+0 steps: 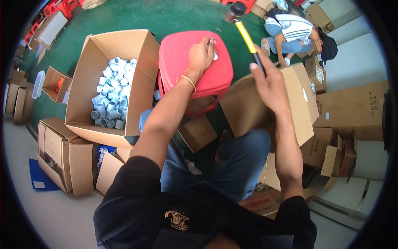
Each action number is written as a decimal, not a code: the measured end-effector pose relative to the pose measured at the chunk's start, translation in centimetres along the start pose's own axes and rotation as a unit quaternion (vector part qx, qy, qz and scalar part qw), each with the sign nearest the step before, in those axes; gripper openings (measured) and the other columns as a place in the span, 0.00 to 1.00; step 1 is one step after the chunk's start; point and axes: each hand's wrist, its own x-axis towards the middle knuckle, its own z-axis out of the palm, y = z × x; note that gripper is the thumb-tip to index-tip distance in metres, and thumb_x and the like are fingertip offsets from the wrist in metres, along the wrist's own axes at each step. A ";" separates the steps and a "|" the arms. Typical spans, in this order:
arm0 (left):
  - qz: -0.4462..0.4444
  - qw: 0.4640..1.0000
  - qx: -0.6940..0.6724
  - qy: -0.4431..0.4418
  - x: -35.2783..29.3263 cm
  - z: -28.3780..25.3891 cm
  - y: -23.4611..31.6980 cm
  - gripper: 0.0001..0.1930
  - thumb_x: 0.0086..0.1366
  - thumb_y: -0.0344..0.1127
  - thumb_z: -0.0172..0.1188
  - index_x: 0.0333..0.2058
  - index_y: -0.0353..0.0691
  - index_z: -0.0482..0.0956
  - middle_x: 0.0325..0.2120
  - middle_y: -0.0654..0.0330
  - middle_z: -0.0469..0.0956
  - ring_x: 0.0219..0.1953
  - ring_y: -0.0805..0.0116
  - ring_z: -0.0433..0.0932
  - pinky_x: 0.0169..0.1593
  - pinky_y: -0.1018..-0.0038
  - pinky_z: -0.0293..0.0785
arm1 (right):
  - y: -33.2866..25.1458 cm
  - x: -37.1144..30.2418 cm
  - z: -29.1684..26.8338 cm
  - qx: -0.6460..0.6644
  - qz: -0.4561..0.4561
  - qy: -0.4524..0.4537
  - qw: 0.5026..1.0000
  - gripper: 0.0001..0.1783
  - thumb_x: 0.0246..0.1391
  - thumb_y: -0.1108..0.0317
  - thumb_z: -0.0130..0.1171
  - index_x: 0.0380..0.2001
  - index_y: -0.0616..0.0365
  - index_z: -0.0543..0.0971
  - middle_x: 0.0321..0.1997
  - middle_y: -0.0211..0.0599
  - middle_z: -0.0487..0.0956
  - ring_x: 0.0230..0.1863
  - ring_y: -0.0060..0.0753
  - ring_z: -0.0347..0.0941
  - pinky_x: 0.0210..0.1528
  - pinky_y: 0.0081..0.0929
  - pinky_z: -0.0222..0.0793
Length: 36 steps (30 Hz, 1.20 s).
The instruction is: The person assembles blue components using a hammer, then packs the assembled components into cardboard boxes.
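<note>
A red plastic stool [178, 45], which looks like a stack of stools, stands in front of me. My left hand [200, 56] rests on its seat, fingers closed around a small whitish piece [215, 54] that is mostly hidden. Raised to the right of the stool, my right hand [271, 85] grips a mallet [246, 36] by its black grip. The mallet has a yellow shaft, and its dark head is up, apart from the stool and slightly blurred.
Left of the stool, an open carton [85, 54] holds many grey plastic fittings [112, 93]. Another open carton [298, 93] stands close by my right forearm. A crouching person [290, 31] works at the far right. More cartons [352, 108] line the right side.
</note>
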 end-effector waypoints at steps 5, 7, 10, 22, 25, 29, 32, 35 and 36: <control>0.002 1.000 0.019 0.013 -1.0 -0.2 -1.6 0.10 0.66 0.38 0.49 0.34 0.42 0.77 0.20 0.52 0.80 0.26 0.42 0.79 0.32 0.55 0.73 | -3.5 0.9 -2.0 0.053 -0.004 0.110 0.992 0.25 0.61 0.70 0.49 0.61 0.62 0.68 0.54 0.45 0.77 0.43 0.32 0.73 0.46 0.26 0.68; 0.004 1.000 0.017 0.014 -1.2 0.4 -0.8 0.10 0.66 0.39 0.49 0.34 0.42 0.77 0.20 0.51 0.80 0.26 0.42 0.79 0.32 0.55 0.73 | -2.0 1.1 -1.3 0.054 0.014 0.139 0.989 0.26 0.61 0.69 0.49 0.62 0.62 0.67 0.56 0.47 0.76 0.47 0.35 0.74 0.48 0.27 0.68; 0.013 1.000 0.018 0.018 -0.7 0.8 -0.2 0.10 0.66 0.39 0.49 0.34 0.42 0.77 0.20 0.51 0.80 0.26 0.41 0.79 0.32 0.54 0.73 | 2.8 0.1 2.0 -0.074 -0.001 -0.090 0.993 0.25 0.62 0.68 0.48 0.62 0.60 0.67 0.56 0.46 0.77 0.50 0.41 0.75 0.49 0.31 0.69; 0.015 0.998 0.048 0.024 -1.0 -0.3 -1.8 0.09 0.64 0.37 0.48 0.35 0.43 0.77 0.21 0.50 0.80 0.26 0.40 0.78 0.31 0.53 0.72 | -1.8 1.6 -1.0 0.010 -0.113 0.160 0.981 0.25 0.58 0.72 0.52 0.61 0.56 0.70 0.45 0.43 0.82 0.34 0.41 0.78 0.42 0.35 0.72; 0.025 0.995 0.090 0.028 -0.4 0.4 -1.0 0.09 0.64 0.37 0.48 0.35 0.43 0.77 0.20 0.50 0.80 0.26 0.40 0.78 0.31 0.53 0.72 | 1.4 0.1 1.6 -0.138 0.068 -0.170 0.973 0.27 0.61 0.70 0.49 0.64 0.52 0.67 0.57 0.42 0.77 0.47 0.39 0.77 0.49 0.30 0.69; 0.034 0.999 0.031 0.000 -0.2 -0.1 -1.9 0.10 0.68 0.36 0.46 0.36 0.41 0.76 0.18 0.61 0.81 0.20 0.55 0.78 0.30 0.65 0.72 | 1.5 0.2 1.2 -0.009 0.027 -0.032 0.999 0.27 0.60 0.71 0.50 0.64 0.53 0.67 0.60 0.43 0.74 0.52 0.41 0.76 0.49 0.30 0.69; 0.020 0.999 0.029 0.005 0.0 -0.7 -1.9 0.10 0.65 0.36 0.47 0.36 0.43 0.77 0.19 0.57 0.80 0.23 0.48 0.78 0.31 0.59 0.72 | -1.6 1.0 -0.2 0.015 0.032 -0.006 0.999 0.27 0.60 0.71 0.50 0.64 0.53 0.67 0.61 0.43 0.74 0.53 0.41 0.75 0.49 0.30 0.70; 0.008 1.000 0.024 0.007 -0.5 -1.0 -1.7 0.09 0.63 0.36 0.48 0.36 0.44 0.78 0.20 0.53 0.80 0.25 0.41 0.78 0.31 0.54 0.72 | -2.5 1.1 -0.5 0.027 0.019 0.015 0.999 0.27 0.60 0.71 0.50 0.64 0.53 0.67 0.60 0.42 0.75 0.50 0.39 0.76 0.47 0.29 0.70; 0.014 0.999 0.042 0.006 -0.6 -1.0 -1.5 0.09 0.63 0.36 0.48 0.35 0.44 0.78 0.20 0.53 0.80 0.25 0.41 0.78 0.31 0.54 0.73 | -1.2 0.9 0.5 0.016 -0.003 0.010 1.000 0.27 0.61 0.70 0.50 0.64 0.53 0.67 0.58 0.42 0.76 0.47 0.37 0.77 0.45 0.28 0.70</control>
